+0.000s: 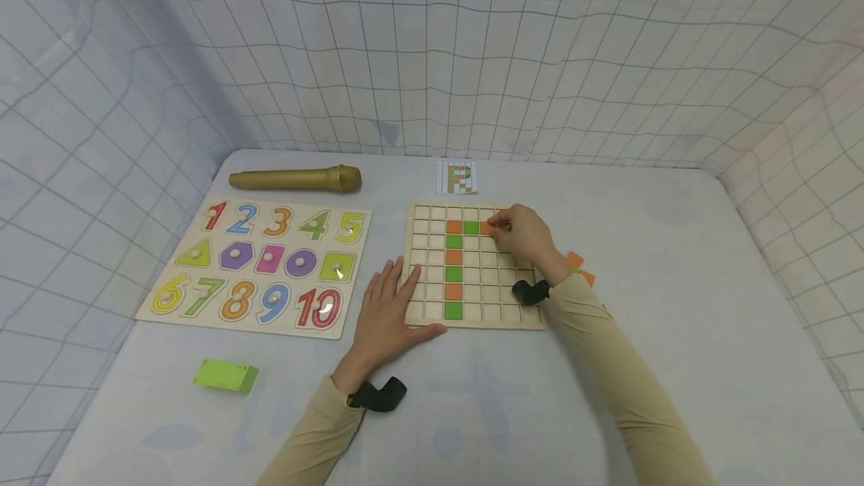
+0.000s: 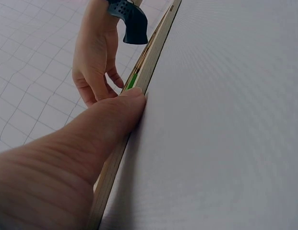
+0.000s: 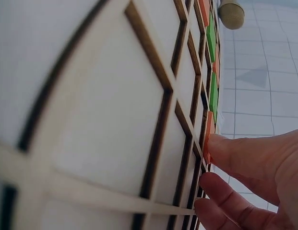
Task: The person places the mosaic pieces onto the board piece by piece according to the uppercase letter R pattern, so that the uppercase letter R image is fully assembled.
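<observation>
A wooden grid board [image 1: 499,325] lies on the table, with orange and green square tiles alternating down one column and along a row near its top. My right hand [image 1: 526,235] pinches an orange tile [image 1: 484,228] at the right end of that row, just beside a green tile [image 1: 471,227]. In the right wrist view the thumb lies against this orange tile [image 3: 209,125], its fingers bent below. Fingers spread, my left hand [image 1: 382,321] rests at the board's front left corner. Its thumb [image 2: 132,98] touches the front edge in the left wrist view.
Behind the board lies a small pattern card [image 1: 456,177]. Loose orange tiles [image 1: 575,259] sit by my right sleeve. To the left are a peg puzzle of numbers and shapes [image 1: 259,313], a gold microphone [image 1: 290,179] and a green block [image 1: 225,376]. Grid-patterned cloth walls [image 1: 432,58] surround the table.
</observation>
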Demonstrator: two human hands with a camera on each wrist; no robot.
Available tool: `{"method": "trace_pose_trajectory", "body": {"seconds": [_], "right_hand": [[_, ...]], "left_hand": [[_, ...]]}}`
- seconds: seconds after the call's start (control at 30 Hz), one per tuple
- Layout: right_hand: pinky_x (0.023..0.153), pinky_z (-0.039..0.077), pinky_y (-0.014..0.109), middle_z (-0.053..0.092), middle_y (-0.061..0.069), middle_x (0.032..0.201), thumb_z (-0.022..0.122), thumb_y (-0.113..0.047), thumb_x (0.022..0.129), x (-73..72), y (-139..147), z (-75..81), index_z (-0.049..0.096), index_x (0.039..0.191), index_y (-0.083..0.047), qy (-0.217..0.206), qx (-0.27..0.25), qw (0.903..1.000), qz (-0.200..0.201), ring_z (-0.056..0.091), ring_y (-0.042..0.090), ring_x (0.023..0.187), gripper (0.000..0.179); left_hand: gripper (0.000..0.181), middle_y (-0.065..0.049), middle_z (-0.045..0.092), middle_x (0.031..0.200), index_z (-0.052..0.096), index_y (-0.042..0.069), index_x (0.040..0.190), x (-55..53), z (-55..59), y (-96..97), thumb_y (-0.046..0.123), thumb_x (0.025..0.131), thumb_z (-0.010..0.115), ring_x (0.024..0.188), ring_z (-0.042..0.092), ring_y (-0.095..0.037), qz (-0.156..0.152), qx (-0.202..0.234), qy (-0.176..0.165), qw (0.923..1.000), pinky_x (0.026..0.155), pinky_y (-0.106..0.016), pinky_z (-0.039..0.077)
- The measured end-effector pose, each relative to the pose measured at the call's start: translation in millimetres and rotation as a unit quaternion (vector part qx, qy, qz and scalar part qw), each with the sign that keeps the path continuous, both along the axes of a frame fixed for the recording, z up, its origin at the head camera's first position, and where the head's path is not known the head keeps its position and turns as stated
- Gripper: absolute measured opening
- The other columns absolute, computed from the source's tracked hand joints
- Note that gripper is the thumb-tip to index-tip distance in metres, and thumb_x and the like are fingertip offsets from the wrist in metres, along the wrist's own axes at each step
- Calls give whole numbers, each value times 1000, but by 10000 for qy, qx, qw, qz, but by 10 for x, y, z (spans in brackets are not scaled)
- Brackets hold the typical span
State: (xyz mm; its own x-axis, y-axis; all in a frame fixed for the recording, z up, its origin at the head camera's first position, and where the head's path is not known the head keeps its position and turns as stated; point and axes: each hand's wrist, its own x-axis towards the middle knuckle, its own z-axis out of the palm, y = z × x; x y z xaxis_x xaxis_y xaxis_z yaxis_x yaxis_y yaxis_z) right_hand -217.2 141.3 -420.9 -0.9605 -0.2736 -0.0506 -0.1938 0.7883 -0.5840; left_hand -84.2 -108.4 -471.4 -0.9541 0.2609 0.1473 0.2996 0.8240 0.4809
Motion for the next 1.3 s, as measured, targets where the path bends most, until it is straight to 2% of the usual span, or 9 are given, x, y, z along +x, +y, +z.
{"method": "trace_pose_trajectory", "body": {"seconds": [0.4,0.63,0.77,0.9,1.03,1.3], "right_hand": [[76,47,39,63,14,104,65,-14,90,13,30,-13,69,111,-2,76,-289,9994,201,56,26,89,25],[80,47,39,64,14,108,66,-15,90,19,41,-21,68,112,-1,-37,-487,9988,85,58,26,91,26],[78,47,40,63,14,109,66,-18,90,37,58,-15,67,114,-1,8,-596,9982,44,58,26,90,28],[75,48,41,63,14,110,66,-18,91,59,93,5,66,115,-1,219,-714,9972,-25,58,27,91,29],[73,49,42,64,15,108,63,-18,92,78,137,37,67,115,-1,606,-842,9945,-122,60,28,90,28],[63,47,39,66,15,102,64,-14,92,110,264,74,67,111,1,1361,-1174,9832,-325,60,28,82,24]], "left_hand": [[101,-20,20,153,33,7,148,-3,5,-7,60,71,73,142,8,-31,6,19,8,10000,112,-47,5],[102,-19,19,153,32,7,148,-6,-8,-7,61,71,72,142,7,-30,7,-18,-6,10000,112,-47,5],[102,-19,19,153,32,7,148,-4,-7,-5,61,71,72,142,7,-31,4,-9,-13,10000,112,-47,5],[102,-19,18,154,32,7,148,-2,-5,-2,61,71,72,142,7,-31,8,-24,-41,10000,112,-47,5],[103,-19,18,154,32,7,148,4,4,3,61,70,72,142,7,-31,14,-4,-56,10000,112,-48,5],[102,-20,20,153,34,6,147,4,10,8,59,70,73,142,9,-33,-3,35,21,10000,112,-49,6]]}}
